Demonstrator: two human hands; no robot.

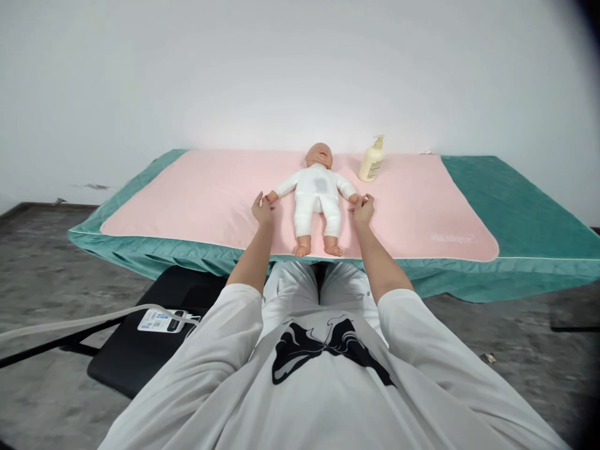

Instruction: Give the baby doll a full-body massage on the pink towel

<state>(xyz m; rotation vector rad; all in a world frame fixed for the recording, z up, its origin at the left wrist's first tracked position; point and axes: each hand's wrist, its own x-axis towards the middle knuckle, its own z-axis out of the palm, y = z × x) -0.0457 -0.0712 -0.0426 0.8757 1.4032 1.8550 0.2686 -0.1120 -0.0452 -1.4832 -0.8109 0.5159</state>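
Observation:
A baby doll with a white cloth body lies face up, its head toward the wall and its bare feet toward me. A greyish patch marks its chest, and its arms are spread out to the sides. At the doll's hand on the left of the view, my left hand is closed with thumb and fingers around it. My right hand pinches the doll's other hand in the same way. Under the doll is a pink mat. A cream pump bottle stands upright on the mat, beyond my right hand.
The mat lies over a green cloth covering the table, whose near edge is just in front of my legs. A white wall rises behind. At lower left is a black chair with a white labelled device and a pale cable.

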